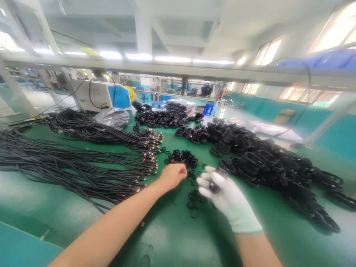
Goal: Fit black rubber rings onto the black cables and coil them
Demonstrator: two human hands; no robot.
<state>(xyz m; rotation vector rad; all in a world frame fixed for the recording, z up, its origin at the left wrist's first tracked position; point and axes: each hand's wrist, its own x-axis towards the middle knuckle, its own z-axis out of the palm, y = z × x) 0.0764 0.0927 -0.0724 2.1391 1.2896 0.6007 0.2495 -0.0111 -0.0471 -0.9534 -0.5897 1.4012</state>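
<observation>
Here bare left hand [174, 175] pinching at small black rings [182, 157], fingers closed, for picking; gloved right hand [222, 194] curled round coiled cable [217, 182], steadying it.

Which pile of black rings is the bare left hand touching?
The left hand touches the small ring pile mid-table, just beyond its fingertips; the scattered rings lie nearer the person, beside the gloved right hand.

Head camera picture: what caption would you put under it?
Bare left hand reaches a pile of small black rings; gloved right hand holds one.
</observation>
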